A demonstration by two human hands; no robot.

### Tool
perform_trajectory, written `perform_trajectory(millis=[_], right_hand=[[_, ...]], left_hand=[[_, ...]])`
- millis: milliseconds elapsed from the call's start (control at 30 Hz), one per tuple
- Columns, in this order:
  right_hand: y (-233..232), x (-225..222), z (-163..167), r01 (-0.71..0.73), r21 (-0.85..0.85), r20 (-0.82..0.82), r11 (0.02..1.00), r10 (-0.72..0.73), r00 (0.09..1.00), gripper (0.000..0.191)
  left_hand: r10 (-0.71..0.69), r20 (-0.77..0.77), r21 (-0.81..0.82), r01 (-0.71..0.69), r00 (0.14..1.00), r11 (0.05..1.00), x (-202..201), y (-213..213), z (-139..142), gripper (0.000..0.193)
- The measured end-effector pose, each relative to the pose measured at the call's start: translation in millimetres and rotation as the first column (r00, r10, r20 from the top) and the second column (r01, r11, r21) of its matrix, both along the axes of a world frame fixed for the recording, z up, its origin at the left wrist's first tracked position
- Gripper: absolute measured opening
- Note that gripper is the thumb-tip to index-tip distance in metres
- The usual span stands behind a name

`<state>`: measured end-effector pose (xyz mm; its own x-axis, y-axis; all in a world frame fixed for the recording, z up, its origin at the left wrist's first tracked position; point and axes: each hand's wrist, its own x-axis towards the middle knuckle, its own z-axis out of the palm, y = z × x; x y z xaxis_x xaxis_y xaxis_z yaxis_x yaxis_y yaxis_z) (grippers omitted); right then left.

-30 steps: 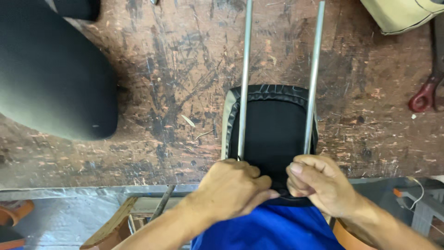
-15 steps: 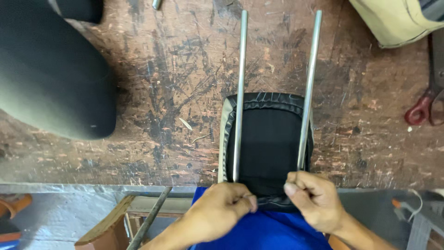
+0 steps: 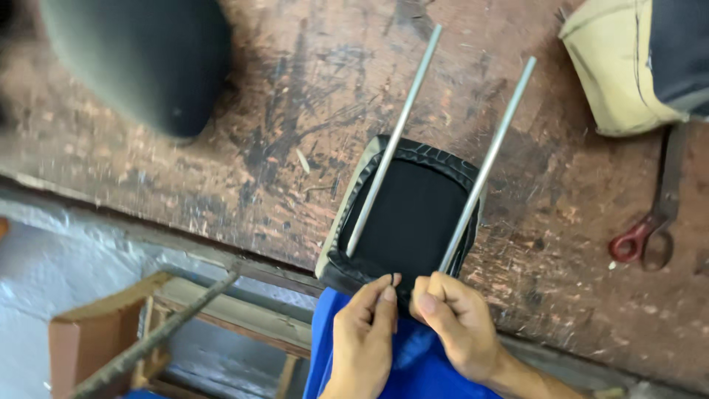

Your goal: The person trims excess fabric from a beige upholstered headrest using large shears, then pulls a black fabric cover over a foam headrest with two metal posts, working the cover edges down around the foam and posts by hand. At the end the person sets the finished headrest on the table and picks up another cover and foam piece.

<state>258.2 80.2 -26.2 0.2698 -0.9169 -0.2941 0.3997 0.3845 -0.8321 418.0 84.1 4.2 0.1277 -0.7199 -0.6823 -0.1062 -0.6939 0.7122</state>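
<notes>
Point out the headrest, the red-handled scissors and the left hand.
headrest (image 3: 413, 214): head view, black centre panel between the two metal rods.
red-handled scissors (image 3: 629, 245): head view, red finger loop.
left hand (image 3: 365, 332): head view, back of hand.

Head view, steeply downward (close)

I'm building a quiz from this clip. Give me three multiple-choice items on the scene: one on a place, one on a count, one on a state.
1. Where do the scissors lie?
A. right of the headrest
B. on the headrest
C. on the floor

2. How many metal rods stick out of the headrest?
A. one
B. two
C. four

3. What do both hands do?
A. rest flat
B. hold the scissors
C. pinch the headrest's near edge

Key: 1 A, red handles on the bench at right; 2 B, two parallel rods; 3 C, left hand and right hand pinch with their fingers.
</notes>
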Motion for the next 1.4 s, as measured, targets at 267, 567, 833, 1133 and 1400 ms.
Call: perform_trajectory(millis=[267, 567, 833, 1133, 1400], right_hand=[[-73.1, 16.7, 18.1, -0.147, -0.104, 0.090, 0.984, 0.157, 0.984, 0.030], [-167.5, 60.2, 54.7, -0.408, -0.831, -0.534, 0.378, -0.333, 0.778, 0.032], [-136.7, 84.3, 4.9, -0.513, -0.737, -0.627, 0.439, -0.162, 0.762, 0.026], [-158.6, 100.9, -15.2, -0.505, -0.770, -0.521, 0.390, 0.072, 0.851, 0.042], [-170.7, 99.0, -25.2, -0.511, -0.729, -0.493, 0.455, 0.169, 0.854, 0.026]], left_hand=[[-0.037, 0.552, -0.601, 0.428, 0.833, 0.675, 0.8, -0.3, -11.2, 0.014], [0.205, 0.686, -0.597, 0.380, 0.698, 0.706, 46.0, -38.5, -21.7, 0.007], [0.270, 0.677, -0.607, 0.313, 0.685, 0.731, 87.8, -72.0, -18.6, 0.008], [0.280, 0.612, -0.641, 0.255, 0.739, 0.724, 83.9, -65.9, -17.5, 0.008], [0.287, 0.589, -0.631, 0.207, 0.756, 0.748, 78.7, -66.1, -12.3, 0.009]])
